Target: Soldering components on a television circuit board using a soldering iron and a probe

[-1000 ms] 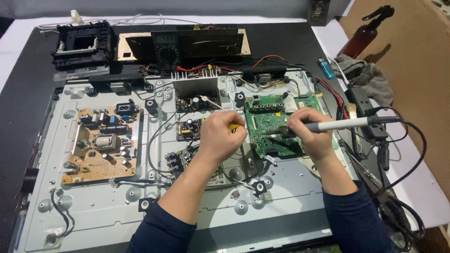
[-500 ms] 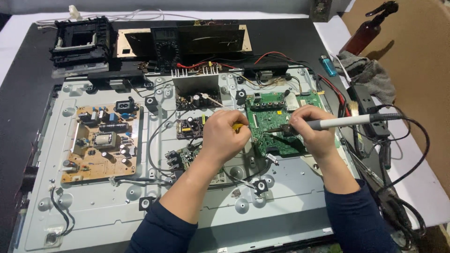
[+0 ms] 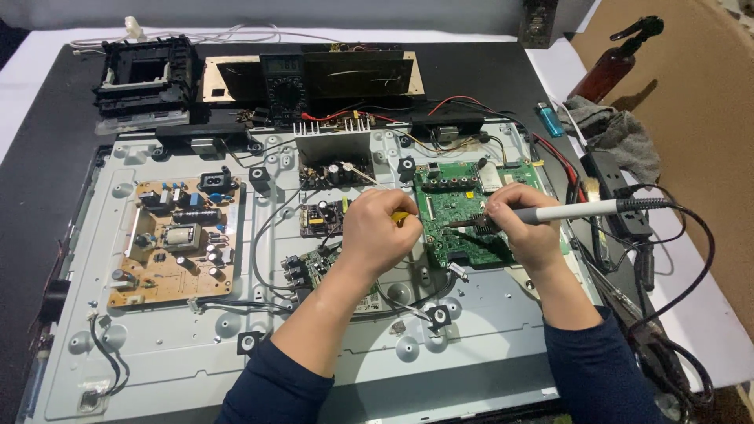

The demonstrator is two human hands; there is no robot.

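- Green, the main circuit board (image 3: 455, 216) sits right of centre on the grey metal chassis (image 3: 157, 361), and both hands work over it.
- The right hand (image 3: 522, 228) grips a soldering iron (image 3: 581, 210) by its white handle, fingers wrapped snugly round it like a pen; the dark tip points left and meets the board near its middle.
- The left hand (image 3: 381, 232) rests at the board's left edge, fingers curled tight on a small yellow tool (image 3: 402, 217), of which only a bit shows past the knuckles.
- The iron's black cord (image 3: 691, 235) loops away to the right, over the edge of the chassis.
- Just left of the left hand lies a small dark board (image 3: 322, 217), and above it a finned metal heat sink (image 3: 332, 145) stands upright.
- Well apart on the left of the chassis lies a tan power board (image 3: 177, 239) crowded with capacitors and coils.
- Beyond the chassis, on the black mat (image 3: 47, 180), a dark multimeter (image 3: 284, 86) leans against a copper-edged panel (image 3: 236, 78), with a black plastic frame (image 3: 145, 74) to its left.
- At the right, a blue lighter (image 3: 549, 119) lies near a grey rag (image 3: 620, 137), and an amber spray bottle (image 3: 616, 59) rests on brown cardboard (image 3: 691, 118).
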